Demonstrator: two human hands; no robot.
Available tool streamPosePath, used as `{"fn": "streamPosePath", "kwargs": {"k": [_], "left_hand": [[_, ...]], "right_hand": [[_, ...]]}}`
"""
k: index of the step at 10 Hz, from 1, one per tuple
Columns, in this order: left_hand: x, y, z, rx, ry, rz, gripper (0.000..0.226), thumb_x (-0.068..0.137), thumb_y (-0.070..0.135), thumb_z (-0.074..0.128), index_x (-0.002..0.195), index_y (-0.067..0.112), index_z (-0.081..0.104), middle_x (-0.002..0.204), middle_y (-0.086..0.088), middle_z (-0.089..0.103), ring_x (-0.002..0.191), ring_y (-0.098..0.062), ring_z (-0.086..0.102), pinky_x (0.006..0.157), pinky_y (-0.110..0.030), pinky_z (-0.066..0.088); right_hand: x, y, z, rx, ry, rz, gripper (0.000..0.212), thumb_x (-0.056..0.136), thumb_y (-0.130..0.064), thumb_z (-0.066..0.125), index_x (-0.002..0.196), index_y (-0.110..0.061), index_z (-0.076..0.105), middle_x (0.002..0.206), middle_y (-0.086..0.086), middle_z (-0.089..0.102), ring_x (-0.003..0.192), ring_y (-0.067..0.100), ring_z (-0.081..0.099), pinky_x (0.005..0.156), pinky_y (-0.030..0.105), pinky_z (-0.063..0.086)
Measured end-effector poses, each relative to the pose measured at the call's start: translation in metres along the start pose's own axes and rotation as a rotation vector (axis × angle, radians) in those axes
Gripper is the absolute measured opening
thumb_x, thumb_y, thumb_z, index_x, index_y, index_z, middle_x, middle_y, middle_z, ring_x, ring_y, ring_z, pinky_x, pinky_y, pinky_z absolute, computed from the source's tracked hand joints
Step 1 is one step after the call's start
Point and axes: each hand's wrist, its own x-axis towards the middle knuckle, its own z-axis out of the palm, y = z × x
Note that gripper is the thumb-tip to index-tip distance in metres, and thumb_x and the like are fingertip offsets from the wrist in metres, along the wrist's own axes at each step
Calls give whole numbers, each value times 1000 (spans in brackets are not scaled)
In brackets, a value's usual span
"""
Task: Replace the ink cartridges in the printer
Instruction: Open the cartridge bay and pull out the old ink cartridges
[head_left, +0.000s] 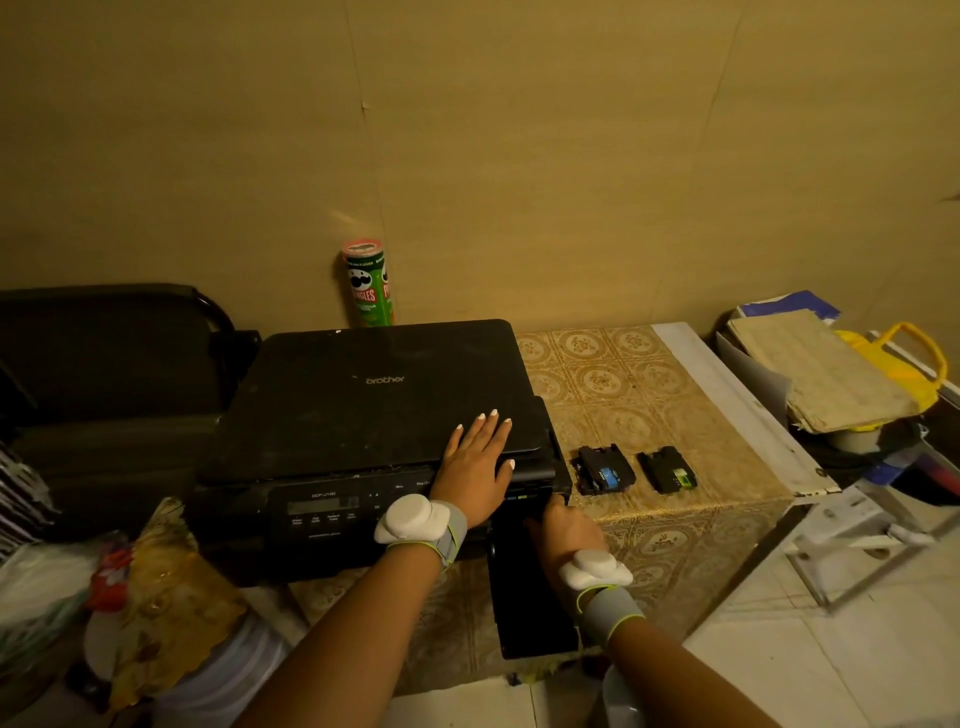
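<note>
– So, head view: where's the printer (363, 415)?
– Black one, on the tabletop (623, 374) w/ the patterned cloth, lid down. Cartridge door (535, 597) at its front right corner hangs open.
– Hands?
– Left hand (480, 462) lies flat on the lid, fingers straight, gripping nothing. Right hand (563, 519) is at the cartridge bay (524, 500), fingers curled inside; can't tell if it's grasping anything.
– Cartridges?
– Two on the cloth, just right of the printer: blue-label cartridge (605, 470), green-label cartridge (670, 470), apart from each other.
– Else?
– Pringles can (370, 283) behind the printer, by the wall.
</note>
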Motion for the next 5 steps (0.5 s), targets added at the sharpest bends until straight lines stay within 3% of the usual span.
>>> {"fn": "streamPosePath", "kwargs": {"k": [1, 3, 5], "left_hand": [[-1, 0, -1, -1, 3, 2, 54, 99, 30, 30, 148, 20, 9, 159, -1, 2, 147, -15, -1, 119, -35, -5], [-1, 1, -1, -4, -3, 8, 54, 100, 31, 30, 148, 20, 9, 159, -1, 2, 147, -15, -1, 119, -35, -6], [-1, 1, -2, -5, -9, 3, 54, 100, 30, 29, 148, 20, 9, 159, -1, 2, 147, -15, -2, 119, -35, -6]], "right_hand": [[1, 1, 4, 93, -3, 35, 28, 96, -25, 40, 109, -4, 53, 113, 20, 63, 104, 38, 60, 75, 35, 43], [-1, 3, 5, 86, 3, 105, 42, 93, -39, 47, 115, -3, 52, 118, 18, 61, 108, 37, 60, 87, 40, 47], [-1, 1, 6, 76, 6, 76, 33, 95, -32, 44, 99, -4, 62, 107, 17, 66, 100, 35, 63, 71, 32, 43]]}}
